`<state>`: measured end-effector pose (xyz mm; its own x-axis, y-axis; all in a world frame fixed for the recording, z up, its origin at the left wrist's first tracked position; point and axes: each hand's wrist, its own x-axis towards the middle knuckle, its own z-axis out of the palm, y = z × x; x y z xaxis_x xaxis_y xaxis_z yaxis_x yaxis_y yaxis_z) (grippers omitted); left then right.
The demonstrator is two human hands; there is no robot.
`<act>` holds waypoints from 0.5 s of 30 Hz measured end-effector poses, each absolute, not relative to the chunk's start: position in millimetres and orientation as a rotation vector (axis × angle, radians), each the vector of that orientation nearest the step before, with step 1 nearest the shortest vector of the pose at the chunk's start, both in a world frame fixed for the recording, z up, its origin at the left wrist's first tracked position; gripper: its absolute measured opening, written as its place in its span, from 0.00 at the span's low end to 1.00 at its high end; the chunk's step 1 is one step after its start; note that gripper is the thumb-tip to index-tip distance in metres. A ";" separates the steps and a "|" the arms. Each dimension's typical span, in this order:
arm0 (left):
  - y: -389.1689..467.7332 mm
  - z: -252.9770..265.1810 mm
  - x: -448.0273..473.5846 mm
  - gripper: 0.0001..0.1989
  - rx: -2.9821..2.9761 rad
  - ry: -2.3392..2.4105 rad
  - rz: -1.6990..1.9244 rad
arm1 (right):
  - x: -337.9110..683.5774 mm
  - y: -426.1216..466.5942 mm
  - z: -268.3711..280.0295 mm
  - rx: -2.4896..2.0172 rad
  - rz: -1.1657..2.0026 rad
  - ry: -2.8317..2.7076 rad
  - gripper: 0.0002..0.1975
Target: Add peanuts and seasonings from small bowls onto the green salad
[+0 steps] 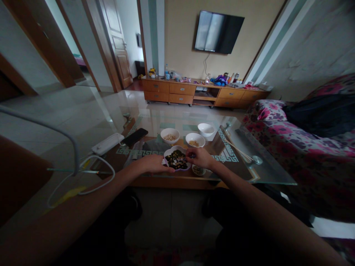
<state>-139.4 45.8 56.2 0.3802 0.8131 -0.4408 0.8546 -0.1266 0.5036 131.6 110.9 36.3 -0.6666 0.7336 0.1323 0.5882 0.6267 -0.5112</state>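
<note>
One left hand (155, 164) clasps the pale, scalloped dish (168, 150) at six o'clock on the clear glass tabletop (266, 175); hold it level. At its three o'clock, the right hand (202, 158) bunches its fingers, load indiscernible; pinch lightly.

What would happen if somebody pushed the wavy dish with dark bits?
The dish looks wide and low, so it probably wouldn't tip easily. Its loose dark bits might spill if jolted. The smooth glass tabletop could let it slide.
</note>
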 end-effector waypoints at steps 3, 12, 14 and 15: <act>45.4 57.9 -138.0 0.38 1.947 1.427 -0.095 | 131.4 111.6 35.5 -1.044 0.597 -2.538 0.02; 44.6 60.5 -137.1 0.42 1.947 1.490 -0.137 | 131.8 109.2 38.3 -1.054 0.564 -2.515 0.02; 44.0 62.2 -136.3 0.41 1.942 1.483 -0.142 | 132.7 109.6 39.4 -1.045 0.571 -2.492 0.01; 43.8 62.6 -136.0 0.40 1.939 1.478 -0.143 | 133.5 110.1 40.5 -1.038 0.581 -2.478 0.01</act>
